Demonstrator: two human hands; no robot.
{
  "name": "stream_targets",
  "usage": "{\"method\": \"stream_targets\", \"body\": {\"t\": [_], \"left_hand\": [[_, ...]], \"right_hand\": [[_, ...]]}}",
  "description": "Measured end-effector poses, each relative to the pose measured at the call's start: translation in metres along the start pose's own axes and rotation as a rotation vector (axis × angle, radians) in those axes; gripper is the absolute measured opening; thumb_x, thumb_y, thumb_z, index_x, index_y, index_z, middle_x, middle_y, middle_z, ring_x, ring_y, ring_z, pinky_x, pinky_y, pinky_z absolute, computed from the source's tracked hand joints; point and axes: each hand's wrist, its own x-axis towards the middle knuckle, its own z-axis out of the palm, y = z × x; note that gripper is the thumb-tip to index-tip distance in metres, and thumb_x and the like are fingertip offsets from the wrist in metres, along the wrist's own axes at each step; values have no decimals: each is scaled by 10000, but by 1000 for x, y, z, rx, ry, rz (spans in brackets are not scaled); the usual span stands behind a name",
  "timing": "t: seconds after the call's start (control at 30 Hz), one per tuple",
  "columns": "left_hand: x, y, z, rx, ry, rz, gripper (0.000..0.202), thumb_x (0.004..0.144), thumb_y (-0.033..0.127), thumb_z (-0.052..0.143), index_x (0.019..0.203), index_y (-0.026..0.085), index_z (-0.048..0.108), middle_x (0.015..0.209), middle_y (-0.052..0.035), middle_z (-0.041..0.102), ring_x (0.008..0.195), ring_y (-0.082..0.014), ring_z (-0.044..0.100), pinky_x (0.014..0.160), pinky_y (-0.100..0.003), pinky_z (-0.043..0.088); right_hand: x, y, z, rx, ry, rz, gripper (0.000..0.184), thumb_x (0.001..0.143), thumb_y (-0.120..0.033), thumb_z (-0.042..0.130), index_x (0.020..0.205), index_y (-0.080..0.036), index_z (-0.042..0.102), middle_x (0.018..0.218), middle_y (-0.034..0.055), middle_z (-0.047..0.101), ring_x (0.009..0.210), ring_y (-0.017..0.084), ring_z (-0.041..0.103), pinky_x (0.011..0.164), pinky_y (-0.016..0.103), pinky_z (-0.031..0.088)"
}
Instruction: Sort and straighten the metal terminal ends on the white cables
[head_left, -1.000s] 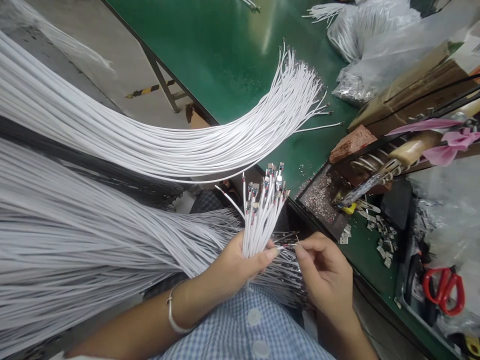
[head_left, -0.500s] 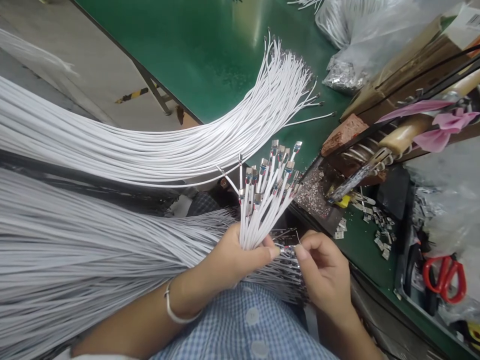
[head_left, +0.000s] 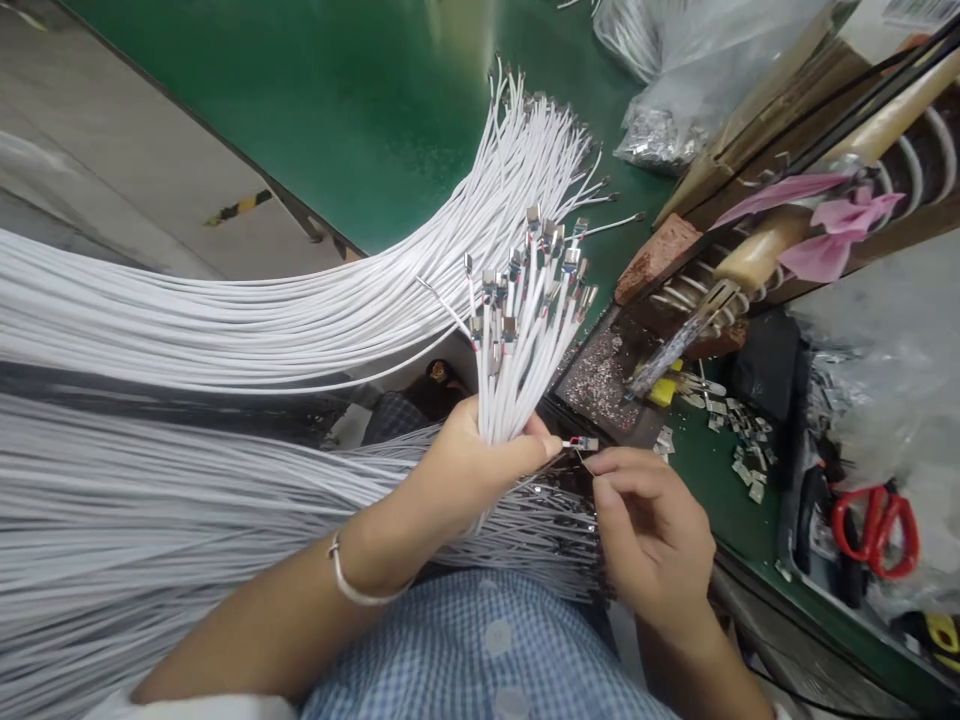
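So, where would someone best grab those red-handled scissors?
Probably the scissors are best taken by their red loops, coming from above: the loops face upward, uncovered, with open holes, while the blades can't be made out.

You can read no words, brands or numbers here; the white label (head_left: 892,28) at your upper right bears barcode-like stripes, too small and cut off to make out.

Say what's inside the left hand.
The left hand grips a bunch of white cables, many tipped with metal connectors. The gripped stretch is covered.
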Motion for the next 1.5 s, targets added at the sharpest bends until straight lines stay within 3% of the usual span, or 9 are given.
{"method": "stream_targets", "body": {"t": [0.17,0.4,0.7,1.0,1.27,1.43,1.5], "left_hand": [[7,8,5,23,-18,26,155,669,140,617,537,155,537,383,91,412,376,-41,341,378,-184,261],[14,13,10,77,-6,62,151,666,133,618,540,155,538,381,95,413,364,-41,335,386,-192,268],[16,21,15,79,18,68,143,655,149,624,547,158,529,420,87,434,388,-51,348,423,-203,291],[18,23,14,92,20,82,150,659,154,635,551,159,531,427,90,426,396,-52,344,464,-209,327],[19,23,15,101,36,96,154,654,154,633,541,157,528,420,89,418,389,-50,334,450,-208,319],[19,25,16,133,42,80,153,651,164,632,541,162,526,409,87,414,381,-52,335,420,-203,292],[19,25,16,141,31,75,153,658,161,626,541,163,527,406,88,411,381,-52,335,417,-202,287]], "right_hand": [[4,2,-2,-28,54,-46,295,698,43,566,911,-162,574,1009,66,650,956,184,613,846,343,486],[10,3,-7,-102,96,-79,283,688,41,573,882,-164,573,1028,60,660,951,173,622,839,321,501],[15,3,-8,-113,113,-63,244,715,-19,572,877,-202,570,1036,70,662,958,219,625,822,417,510],[17,5,-12,-197,119,-90,229,693,-17,598,847,-186,580,1081,79,662,999,220,623,823,379,522],[13,2,-9,-77,143,0,174,722,-46,593,830,-182,588,1095,89,664,998,243,631,791,403,540],[16,0,-8,19,137,51,172,742,-40,588,824,-191,592,842,45,714,1025,262,621,834,457,538],[16,0,-7,85,153,59,204,735,-18,595,850,-185,599,957,61,699,983,250,642,837,464,548]]}}
